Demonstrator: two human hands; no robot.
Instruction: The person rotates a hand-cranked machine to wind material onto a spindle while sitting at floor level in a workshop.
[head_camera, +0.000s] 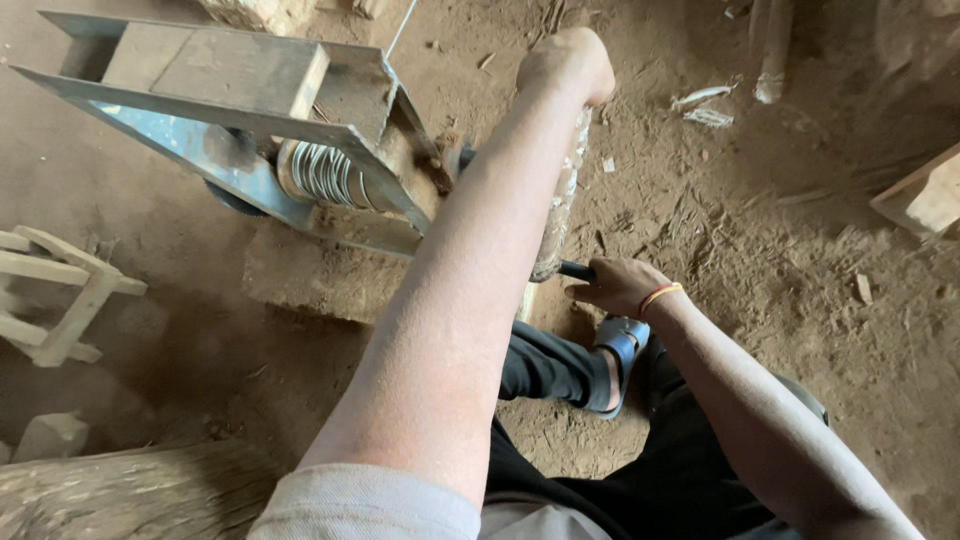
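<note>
My left hand (566, 62) is closed in a fist around the top end of a long, rough pale stick (560, 200). The stick slants down beside my forearm. At its lower end, my right hand (618, 285), with an orange band on the wrist, grips a short dark rod (576, 269) that meets the stick. Both hands are just right of a metal frame (215, 150) that holds a wooden block (225, 68) and a stack of shiny ribbed discs (325, 175).
The frame rests on a stone slab (305, 275) on the dirt floor. My sandalled foot (620, 350) is below my right hand. A pale wooden piece (55, 290) lies at left, a log (130, 490) at bottom left, and a plank (925, 195) at right.
</note>
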